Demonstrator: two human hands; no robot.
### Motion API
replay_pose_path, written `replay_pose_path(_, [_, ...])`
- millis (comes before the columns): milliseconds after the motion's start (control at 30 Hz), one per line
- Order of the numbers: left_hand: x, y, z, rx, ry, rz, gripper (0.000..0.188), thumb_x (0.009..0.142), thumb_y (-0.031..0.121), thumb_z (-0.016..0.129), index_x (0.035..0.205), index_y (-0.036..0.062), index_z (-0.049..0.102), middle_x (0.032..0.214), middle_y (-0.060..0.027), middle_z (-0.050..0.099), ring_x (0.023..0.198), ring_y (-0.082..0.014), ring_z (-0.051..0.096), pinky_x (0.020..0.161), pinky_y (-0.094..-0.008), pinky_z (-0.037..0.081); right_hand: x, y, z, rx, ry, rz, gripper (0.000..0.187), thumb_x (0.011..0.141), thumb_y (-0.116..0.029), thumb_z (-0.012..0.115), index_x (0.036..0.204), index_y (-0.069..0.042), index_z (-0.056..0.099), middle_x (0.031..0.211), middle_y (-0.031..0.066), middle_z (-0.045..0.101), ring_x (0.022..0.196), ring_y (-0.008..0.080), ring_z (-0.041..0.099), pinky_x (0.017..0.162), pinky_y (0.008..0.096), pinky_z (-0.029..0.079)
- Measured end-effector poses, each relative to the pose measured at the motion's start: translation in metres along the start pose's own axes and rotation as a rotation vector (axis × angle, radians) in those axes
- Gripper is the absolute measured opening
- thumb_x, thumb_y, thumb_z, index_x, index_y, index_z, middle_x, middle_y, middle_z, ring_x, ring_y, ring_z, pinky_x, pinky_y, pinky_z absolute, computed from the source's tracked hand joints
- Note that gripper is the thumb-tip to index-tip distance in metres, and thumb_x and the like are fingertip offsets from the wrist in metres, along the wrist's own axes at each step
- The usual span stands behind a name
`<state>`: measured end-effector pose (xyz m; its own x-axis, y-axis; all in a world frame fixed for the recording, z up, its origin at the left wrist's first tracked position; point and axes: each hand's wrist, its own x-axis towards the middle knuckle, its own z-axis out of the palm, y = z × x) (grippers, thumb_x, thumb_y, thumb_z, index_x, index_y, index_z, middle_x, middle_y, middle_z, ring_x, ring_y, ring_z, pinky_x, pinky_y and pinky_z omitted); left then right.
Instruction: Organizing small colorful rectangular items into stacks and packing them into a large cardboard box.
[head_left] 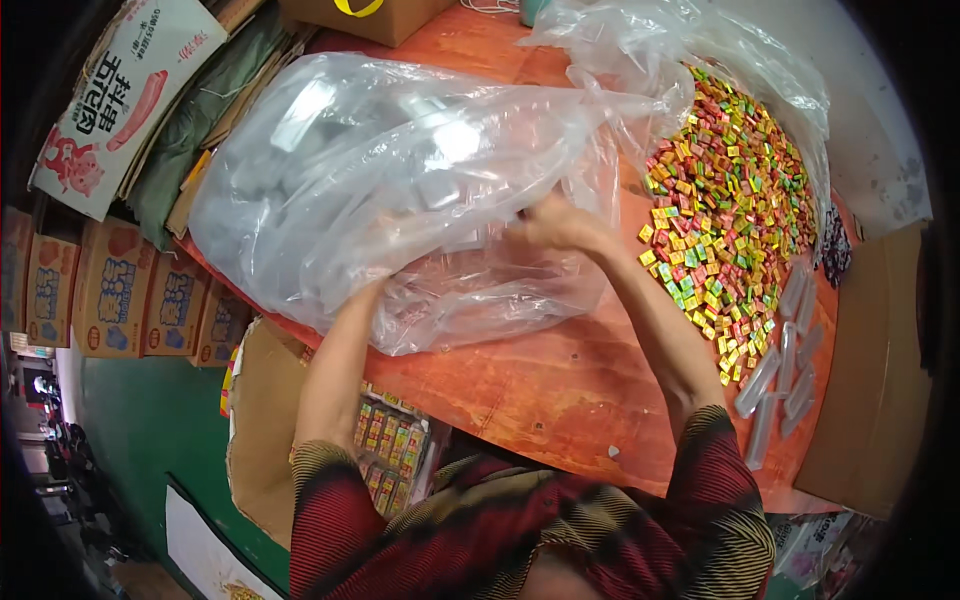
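A large clear plastic bag (300, 200) lies puffed up across the left and middle of the orange-red table. My left hand (395, 235) is inside or behind its film, blurred by the plastic, so its fingers do not show clearly. At the bag's right part, my right hand (550, 222) is closed with a fold of the film in its fingers. Pale, clear shapes show dimly within the bag. To the right of my right forearm spreads a big heap of small wrapped pieces (735, 180) in yellow, red and green foil.
Several clear plastic boxes (758, 382) lie at the heap's near right edge. Below the table's left edge stands an open carton (265, 430) holding packs of small pieces. Stacked cartons (110, 290) line the left, and a cardboard panel (865, 370) borders the right.
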<state>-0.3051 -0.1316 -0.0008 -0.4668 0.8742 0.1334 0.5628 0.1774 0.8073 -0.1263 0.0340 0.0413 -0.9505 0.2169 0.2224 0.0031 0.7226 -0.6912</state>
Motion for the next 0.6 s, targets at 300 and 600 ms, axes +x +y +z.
replay_pose_path(300, [-0.014, -0.002, 0.01, -0.495, 0.039, -0.264, 0.036, 0.079, 0.026, 0.051, 0.108, 0.0053, 0.048, 0.101, -0.0079, 0.053, 0.094, -0.0209, 0.048, 0.082, -0.0351, 0.038, 0.021, -0.004, 0.032, -0.045, 0.165, 0.01, 0.037, 0.069, -0.03, 0.058, 0.097, -0.007, 0.056, 0.098, 0.0162, 0.056, 0.093, 0.0303, 0.051, 0.081, 0.038, 0.04])
replay_pose_path(600, [0.014, 0.049, 0.004, -0.375, 0.314, -0.772, 0.033, 0.079, 0.03, 0.053, 0.101, 0.0053, 0.054, 0.1, -0.0108, 0.055, 0.09, -0.023, 0.052, 0.081, -0.0314, 0.039, 0.045, -0.014, 0.024, 0.687, 0.138, 0.518, 0.034, 0.075, -0.026, 0.057, 0.101, -0.005, 0.053, 0.091, 0.007, 0.053, 0.083, 0.0172, 0.048, 0.07, 0.0343, 0.041])
